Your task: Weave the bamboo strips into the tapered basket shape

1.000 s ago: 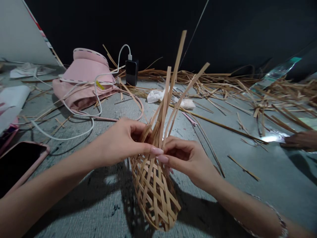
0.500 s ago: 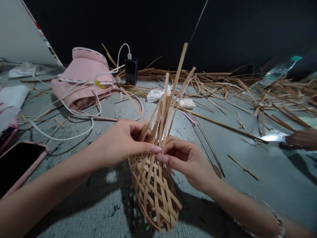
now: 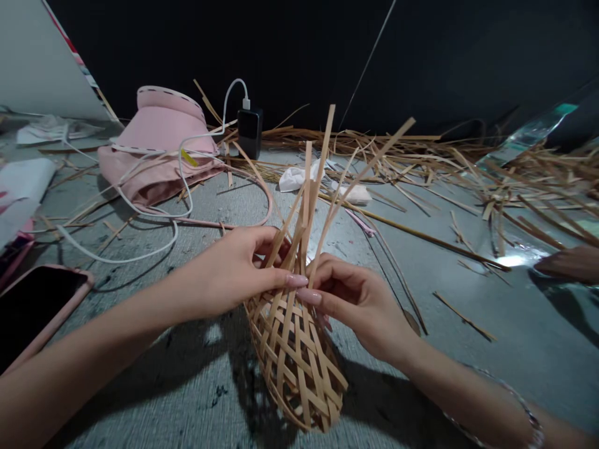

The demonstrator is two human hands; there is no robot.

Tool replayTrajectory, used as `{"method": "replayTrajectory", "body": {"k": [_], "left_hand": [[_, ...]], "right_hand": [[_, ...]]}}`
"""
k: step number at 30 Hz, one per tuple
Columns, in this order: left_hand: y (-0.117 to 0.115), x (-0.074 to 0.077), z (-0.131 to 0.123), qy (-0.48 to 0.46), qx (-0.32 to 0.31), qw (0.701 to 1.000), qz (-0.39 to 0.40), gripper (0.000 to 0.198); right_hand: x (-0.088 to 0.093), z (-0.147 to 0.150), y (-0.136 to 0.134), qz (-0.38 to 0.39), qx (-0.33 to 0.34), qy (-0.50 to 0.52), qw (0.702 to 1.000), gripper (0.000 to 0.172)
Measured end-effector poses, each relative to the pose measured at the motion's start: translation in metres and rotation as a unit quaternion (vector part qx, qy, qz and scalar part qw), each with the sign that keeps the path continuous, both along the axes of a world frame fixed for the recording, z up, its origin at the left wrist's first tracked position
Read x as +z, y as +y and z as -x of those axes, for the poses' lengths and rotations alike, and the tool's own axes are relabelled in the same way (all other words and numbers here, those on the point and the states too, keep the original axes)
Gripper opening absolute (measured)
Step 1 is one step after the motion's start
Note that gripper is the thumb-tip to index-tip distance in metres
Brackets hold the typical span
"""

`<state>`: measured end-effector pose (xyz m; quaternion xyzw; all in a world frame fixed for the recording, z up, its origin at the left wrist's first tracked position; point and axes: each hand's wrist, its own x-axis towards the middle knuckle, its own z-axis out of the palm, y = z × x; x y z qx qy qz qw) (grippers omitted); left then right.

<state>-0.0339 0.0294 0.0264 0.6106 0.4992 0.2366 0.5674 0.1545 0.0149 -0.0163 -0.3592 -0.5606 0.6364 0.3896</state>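
Observation:
A partly woven basket (image 3: pixel 299 368) of flat tan strips, perhaps bamboo, stands on the grey surface before me, its lattice end toward me. Loose strip ends (image 3: pixel 322 168) fan up and away from its far end. My left hand (image 3: pixel 248 265) pinches the weave from the left, thumb on top and fingers behind the strips. From the right, my right hand (image 3: pixel 350 299) pinches strips at the same spot, its thumb tip almost touching the left thumb. The other fingers of both hands are partly hidden behind the strips.
A pink visor hat (image 3: pixel 171 125), white cable (image 3: pixel 182 168) and black power bank (image 3: pixel 249 132) lie at the back. A phone (image 3: pixel 40 312) is at left. Cut strips (image 3: pixel 421 156) pile along the dark wall. Another person's hand (image 3: pixel 568 263) is at the right edge.
The upright strip ends have spread apart, with one swinging out to the right. Both hands stay pinched at nearly the same place, and the basket has barely shifted.

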Motion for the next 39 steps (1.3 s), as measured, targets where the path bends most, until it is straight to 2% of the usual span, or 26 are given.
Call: {"method": "replayTrajectory", "body": {"k": [3, 8, 10, 16, 22, 30, 39], "left_hand": [[0.0001, -0.0024, 0.0015, -0.013, -0.004, 0.999, 0.033, 0.021], [0.001, -0.0057, 0.0054, -0.027, -0.101, 0.993, 0.05, 0.009], [0.0011, -0.0059, 0.0058, -0.025, -0.115, 0.992, 0.046, 0.013], [0.0008, -0.0055, 0.0032, -0.045, -0.122, 0.992, 0.001, 0.005], [0.0008, -0.0075, 0.0023, -0.014, -0.111, 0.993, -0.048, 0.008], [-0.0008, -0.0058, 0.0, -0.028, -0.094, 0.994, -0.041, 0.015], [-0.0014, -0.0105, -0.0005, -0.06, -0.093, 0.994, 0.002, 0.008]], "right_hand": [[0.0002, -0.0005, 0.0003, -0.005, -0.002, -0.006, 1.0, 0.017], [0.001, -0.0009, -0.0017, -0.027, -0.006, -0.036, 0.999, 0.02], [0.0013, -0.0007, -0.0023, -0.022, -0.005, -0.037, 0.999, 0.021], [0.0023, -0.0001, -0.0004, -0.004, -0.002, -0.005, 1.0, 0.02], [0.0011, -0.0018, 0.0013, 0.011, 0.002, -0.001, 1.0, 0.022], [-0.0027, -0.002, 0.0027, 0.014, 0.008, -0.004, 1.0, 0.021], [-0.0025, -0.0013, 0.0013, 0.031, 0.011, 0.021, 0.999, 0.021]]}}
